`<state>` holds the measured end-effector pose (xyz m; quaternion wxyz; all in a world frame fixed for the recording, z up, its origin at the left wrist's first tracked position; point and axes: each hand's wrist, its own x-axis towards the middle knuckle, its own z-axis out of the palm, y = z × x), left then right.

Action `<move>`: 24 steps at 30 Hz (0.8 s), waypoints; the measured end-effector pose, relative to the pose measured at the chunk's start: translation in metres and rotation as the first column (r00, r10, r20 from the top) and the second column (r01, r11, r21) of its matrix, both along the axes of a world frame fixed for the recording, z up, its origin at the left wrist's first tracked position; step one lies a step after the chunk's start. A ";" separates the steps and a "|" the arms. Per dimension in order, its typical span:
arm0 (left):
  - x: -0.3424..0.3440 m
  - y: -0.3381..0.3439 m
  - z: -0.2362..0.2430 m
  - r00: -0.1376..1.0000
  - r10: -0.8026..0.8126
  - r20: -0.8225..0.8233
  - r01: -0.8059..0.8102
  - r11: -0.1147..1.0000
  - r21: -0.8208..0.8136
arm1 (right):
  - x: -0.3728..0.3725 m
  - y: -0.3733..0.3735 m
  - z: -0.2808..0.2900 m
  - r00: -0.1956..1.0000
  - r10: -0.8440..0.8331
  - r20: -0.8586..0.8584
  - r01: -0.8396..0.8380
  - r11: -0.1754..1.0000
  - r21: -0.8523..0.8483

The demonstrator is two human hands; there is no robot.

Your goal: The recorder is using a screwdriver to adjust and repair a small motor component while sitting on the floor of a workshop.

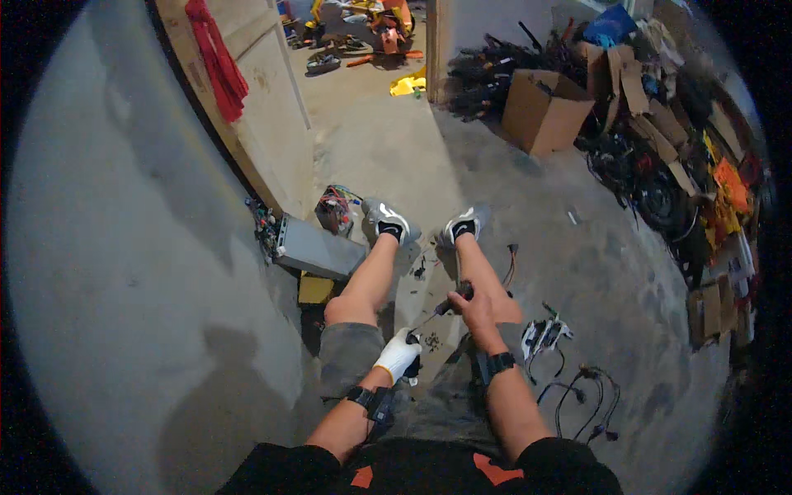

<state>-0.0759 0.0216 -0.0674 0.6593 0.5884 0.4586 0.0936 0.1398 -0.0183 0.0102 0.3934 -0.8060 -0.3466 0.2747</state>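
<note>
My left hand, in a white glove, grips a small dark part between my thighs; its exact shape is unclear. My bare right hand is closed on the dark handle of a screwdriver, whose metal shaft slants down-left to the part at my left fingers. Small black bits lie on the concrete floor between my legs. Beside my right leg lie a white-and-black part and loose black cables.
Left of my feet are a grey metal case, a yellow box and a wired component, near an open door. A cardboard box and piled cables and cardboard line the right. Tools and parts lie beyond the doorway.
</note>
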 end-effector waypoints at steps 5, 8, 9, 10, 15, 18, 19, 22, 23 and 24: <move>0.012 -0.005 0.013 0.996 -0.023 0.082 0.037 0.984 -0.175 | 0.013 0.000 -0.020 0.975 0.021 0.221 -0.100 0.930 0.354; 0.019 -0.015 0.030 0.998 -0.057 0.042 0.063 0.981 -0.182 | 0.032 -0.021 -0.064 0.994 0.100 0.049 -0.111 0.915 0.388; 0.016 -0.014 0.030 0.997 -0.060 0.043 0.065 0.987 -0.144 | 0.035 -0.015 -0.060 0.990 0.142 -0.010 -0.127 0.916 0.380; 0.013 -0.012 0.027 0.997 -0.064 0.046 0.068 0.992 -0.103 | 0.033 -0.010 -0.051 0.981 0.183 -0.070 -0.145 0.919 0.367; 0.006 -0.008 0.009 0.996 -0.083 -0.019 0.083 0.997 0.001 | 0.011 -0.008 -0.027 0.991 0.086 -0.100 -0.057 0.964 0.259; 0.007 -0.006 -0.002 0.994 -0.064 -0.092 0.070 0.996 0.060 | 0.009 -0.003 -0.024 0.991 -0.072 0.111 0.050 0.980 0.191; 0.007 -0.009 0.011 0.992 -0.094 -0.084 0.097 0.995 0.024 | 0.010 -0.008 -0.031 0.987 -0.072 0.141 0.057 0.992 0.111; 0.012 -0.008 0.006 0.996 -0.085 -0.023 0.087 0.994 0.067 | 0.026 -0.005 -0.054 0.948 -0.096 0.304 0.027 0.975 0.221; 0.018 -0.007 0.006 0.999 -0.052 -0.011 0.053 0.997 0.052 | 0.031 -0.001 -0.064 0.927 -0.127 0.354 0.012 0.951 0.309; 0.015 -0.004 0.008 0.998 -0.063 0.004 0.063 0.998 0.024 | 0.027 0.001 -0.054 0.980 -0.035 0.195 -0.026 0.953 0.303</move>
